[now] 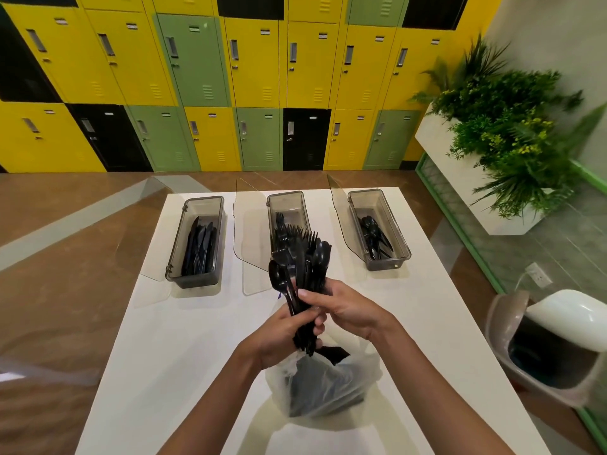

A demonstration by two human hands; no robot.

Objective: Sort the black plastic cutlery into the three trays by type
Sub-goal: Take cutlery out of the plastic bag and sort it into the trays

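A: Nearest the camera, two bare forearms (210, 399) come in from the bottom edge. Between them a thin clear plastic bag (328, 389) sits on the white table (157, 339), with dark stuff inside that can't be told apart.

B: Hands?

A: Both are on one bunch of cutlery (305, 267), held just above the bag mouth. The left hand (279, 336) has its grip closed round the handles low down. The right hand (345, 310) has its grip wrapped round the same bunch higher up, thumb across the front.

B: What's in the bunch?

A: Black forks and spoons mixed, heads up and fanned out. One spoon leans out to the left.

B: Trays?

A: Three smoky clear ones in a row at the far end of the table, well apart, clear lids (154, 241) swung open to the left. The left tray (174, 251) holds knives (198, 247), the middle tray (285, 198) holds forks (282, 224) and is partly hidden behind the bunch, the right tray (394, 231) holds spoons (372, 233).

B: Background?

A: A swing-top bin (551, 349) on the right, a planter (505, 136) above it, and yellow, green and black lockers (197, 60) behind.
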